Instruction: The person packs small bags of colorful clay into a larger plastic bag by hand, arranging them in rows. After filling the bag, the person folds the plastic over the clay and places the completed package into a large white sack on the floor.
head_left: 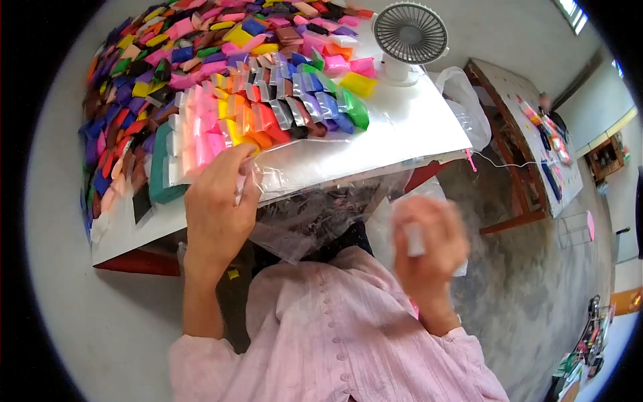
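Observation:
My left hand (221, 194) is closed at the table's front edge, pinching the rim of a clear plastic bag (301, 214). The bag hangs over the edge toward my lap, spread wide to the right. Off to the right of the bag, my right hand (429, 238) is blurred by motion. Its fingers are curled around a small white thing (415, 240), whose kind is too smeared to tell. Beyond my left hand, rows of small colored packets (268, 110) with clear ends lie side by side, from white and pink through yellow, orange and red to purple, blue and green.
A large heap of mixed colored packets (161, 60) covers the back and left of the white table (402, 127). A teal block (163, 164) lies beside the rows. A white fan (410, 40) stands at the back right. Another table (536, 154) is farther right.

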A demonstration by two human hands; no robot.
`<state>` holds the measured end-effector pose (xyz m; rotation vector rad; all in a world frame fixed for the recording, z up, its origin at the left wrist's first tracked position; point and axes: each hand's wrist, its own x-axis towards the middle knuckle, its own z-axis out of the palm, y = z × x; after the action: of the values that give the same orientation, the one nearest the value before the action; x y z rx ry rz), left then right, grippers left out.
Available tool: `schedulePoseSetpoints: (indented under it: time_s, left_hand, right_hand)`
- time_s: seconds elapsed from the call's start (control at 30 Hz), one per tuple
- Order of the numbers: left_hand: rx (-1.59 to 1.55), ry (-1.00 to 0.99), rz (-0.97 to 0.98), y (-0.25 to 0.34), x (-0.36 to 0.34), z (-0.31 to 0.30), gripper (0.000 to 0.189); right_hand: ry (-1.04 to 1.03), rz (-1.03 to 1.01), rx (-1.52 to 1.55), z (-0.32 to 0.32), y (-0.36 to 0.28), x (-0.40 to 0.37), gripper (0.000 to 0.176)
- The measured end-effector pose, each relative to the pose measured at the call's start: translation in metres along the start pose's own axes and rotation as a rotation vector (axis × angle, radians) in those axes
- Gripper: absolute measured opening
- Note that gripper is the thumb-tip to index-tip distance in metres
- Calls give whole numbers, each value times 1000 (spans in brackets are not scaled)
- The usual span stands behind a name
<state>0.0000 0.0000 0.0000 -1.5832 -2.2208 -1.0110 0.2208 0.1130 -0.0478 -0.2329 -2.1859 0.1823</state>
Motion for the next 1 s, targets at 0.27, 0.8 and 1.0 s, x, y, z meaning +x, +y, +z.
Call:
schedulePoseSetpoints:
  time_s: [0.27, 0.8, 1.0]
  left_hand:
    - [-66, -108, 4, -2, 4, 3, 34]
    - [452, 98, 226, -4, -4, -6, 59]
    - [183, 98, 280, 43, -48, 23, 39]
  right_hand:
    - [-16, -22, 38, 75, -3, 9, 47]
    - [-4, 160, -194, 108, 15, 15, 55]
    - [-57, 162, -252, 112, 11, 8, 57]
